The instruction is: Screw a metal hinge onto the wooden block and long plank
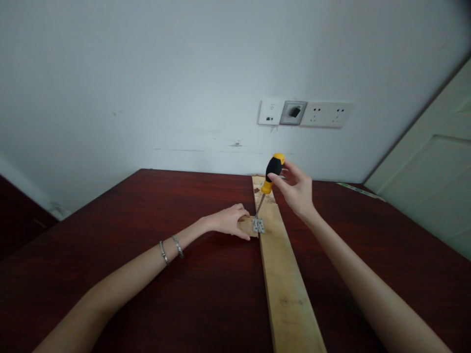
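A long pale wooden board [289, 289] lies across the dark red table. Against its left edge sits a small wooden block [246, 226], which my left hand [230, 220] grips between thumb and fingers. A metal hinge [258, 225] spans the seam, one leaf on the block and the other on the board. My right hand [296, 189] holds a yellow and black screwdriver [274, 167] by its handle, the shaft slanting down. Its tip is at the hinge's upper left part; whether a screw is under it is too small to tell.
The dark red table [176, 304] meets a white wall [165, 83] at the back. Wall sockets [324, 114] and a black plug [295, 112] are above it. A white panelled door [434, 162] stands at right, near a thin flat strip [360, 190] on the table.
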Tool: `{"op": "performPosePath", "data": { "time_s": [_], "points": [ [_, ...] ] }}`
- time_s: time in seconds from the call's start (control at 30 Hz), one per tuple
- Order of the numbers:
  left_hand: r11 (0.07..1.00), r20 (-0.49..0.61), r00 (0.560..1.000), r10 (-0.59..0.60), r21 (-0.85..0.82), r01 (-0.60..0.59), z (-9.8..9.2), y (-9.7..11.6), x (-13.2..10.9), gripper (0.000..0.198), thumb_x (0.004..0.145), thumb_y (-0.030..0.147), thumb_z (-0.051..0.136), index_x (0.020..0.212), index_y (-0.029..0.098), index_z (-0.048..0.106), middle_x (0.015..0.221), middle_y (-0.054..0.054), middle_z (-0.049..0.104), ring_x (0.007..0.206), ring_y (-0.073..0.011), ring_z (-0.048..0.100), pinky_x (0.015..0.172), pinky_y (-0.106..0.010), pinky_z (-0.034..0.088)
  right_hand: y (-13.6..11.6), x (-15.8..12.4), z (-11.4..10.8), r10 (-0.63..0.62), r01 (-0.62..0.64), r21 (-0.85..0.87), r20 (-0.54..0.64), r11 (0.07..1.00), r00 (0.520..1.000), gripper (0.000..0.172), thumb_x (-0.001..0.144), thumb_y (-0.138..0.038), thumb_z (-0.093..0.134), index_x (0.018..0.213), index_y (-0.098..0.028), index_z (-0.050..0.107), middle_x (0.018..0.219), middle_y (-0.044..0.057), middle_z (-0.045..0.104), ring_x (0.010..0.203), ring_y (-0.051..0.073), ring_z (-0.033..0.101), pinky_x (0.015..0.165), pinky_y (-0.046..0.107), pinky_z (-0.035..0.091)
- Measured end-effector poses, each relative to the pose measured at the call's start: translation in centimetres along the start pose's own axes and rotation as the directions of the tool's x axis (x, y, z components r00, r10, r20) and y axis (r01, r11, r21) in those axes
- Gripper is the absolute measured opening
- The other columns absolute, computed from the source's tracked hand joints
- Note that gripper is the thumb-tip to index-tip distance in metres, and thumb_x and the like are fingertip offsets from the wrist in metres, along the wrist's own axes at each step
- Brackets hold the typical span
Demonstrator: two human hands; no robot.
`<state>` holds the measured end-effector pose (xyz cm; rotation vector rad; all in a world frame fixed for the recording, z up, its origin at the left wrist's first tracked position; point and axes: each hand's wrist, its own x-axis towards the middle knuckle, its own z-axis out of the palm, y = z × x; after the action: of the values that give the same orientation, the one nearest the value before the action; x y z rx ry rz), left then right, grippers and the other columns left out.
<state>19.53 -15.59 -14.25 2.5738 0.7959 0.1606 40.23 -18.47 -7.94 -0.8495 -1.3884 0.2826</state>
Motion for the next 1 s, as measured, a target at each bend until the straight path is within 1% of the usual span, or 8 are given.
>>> {"op": "performPosePath", "data": {
  "time_s": [0.23, 0.4, 0.67, 0.83, 1.0],
  "points": [
    [1.000, -0.005, 1.000, -0.007, -0.001, 0.007, -0.05, 0.17, -0.05, 0.069, 0.064, 0.057, 0.076, 0.118, 0.017, 0.057, 0.107, -0.007, 0.049, 0.093, -0.0215, 0.054, 0.084, -0.031, 0.044, 0.02, -0.16, 0.11, 0.015, -0.015, -0.036, -0.011, 0.999, 1.000, 0.043, 0.070, -0.038, 0.075, 0.110, -0.023, 0.066, 0.102, 0.006, 0.070, 0.087, 0.020, 0.065, 0.075, 0.037, 0.059],
    [0.999, 0.001, 1.000, -0.031, 0.011, 0.031, -0.14, 0.37, -0.09, 0.070, 0.064, 0.059, 0.075, 0.117, 0.017, 0.057, 0.109, -0.007, 0.049, 0.094, -0.0225, 0.054, 0.082, -0.032, 0.045, 0.03, -0.24, 0.11, 0.033, -0.033, -0.015, 0.003, 0.999, 0.999, 0.046, 0.070, -0.038, 0.075, 0.112, -0.022, 0.066, 0.105, 0.007, 0.069, 0.089, 0.020, 0.064, 0.076, 0.038, 0.059],
    [0.996, -0.007, 0.998, -0.063, 0.061, 0.063, -0.44, 0.97, -0.20, 0.067, 0.063, 0.058, 0.075, 0.116, 0.020, 0.057, 0.111, -0.006, 0.051, 0.094, -0.0235, 0.056, 0.078, -0.031, 0.046, 0.29, -0.29, 0.21, 0.020, -0.020, -0.011, 0.008, 1.000, 1.000, 0.047, 0.070, -0.039, 0.075, 0.113, -0.023, 0.064, 0.105, 0.007, 0.067, 0.089, 0.019, 0.065, 0.076, 0.037, 0.060],
    [0.995, -0.041, 0.998, -0.043, 0.089, 0.047, -0.10, 0.55, -0.13, 0.066, 0.063, 0.058, 0.075, 0.115, 0.021, 0.058, 0.109, -0.005, 0.052, 0.090, -0.0225, 0.058, 0.074, -0.030, 0.046, 0.47, -0.25, 0.23, 0.017, -0.017, -0.016, 0.007, 1.000, 1.000, 0.047, 0.071, -0.038, 0.075, 0.113, -0.023, 0.064, 0.105, 0.007, 0.068, 0.089, 0.020, 0.065, 0.076, 0.037, 0.060],
    [0.994, -0.079, 0.997, -0.019, 0.109, 0.028, 0.30, 0.04, -0.07, 0.071, 0.063, 0.060, 0.074, 0.117, 0.018, 0.057, 0.109, -0.006, 0.053, 0.091, -0.0228, 0.059, 0.076, -0.031, 0.047, 0.28, -0.28, 0.27, 0.027, -0.027, 0.005, -0.005, 1.000, 1.000, 0.046, 0.070, -0.038, 0.075, 0.112, -0.023, 0.064, 0.102, 0.006, 0.069, 0.086, 0.019, 0.065, 0.076, 0.037, 0.060]
  ]
}}
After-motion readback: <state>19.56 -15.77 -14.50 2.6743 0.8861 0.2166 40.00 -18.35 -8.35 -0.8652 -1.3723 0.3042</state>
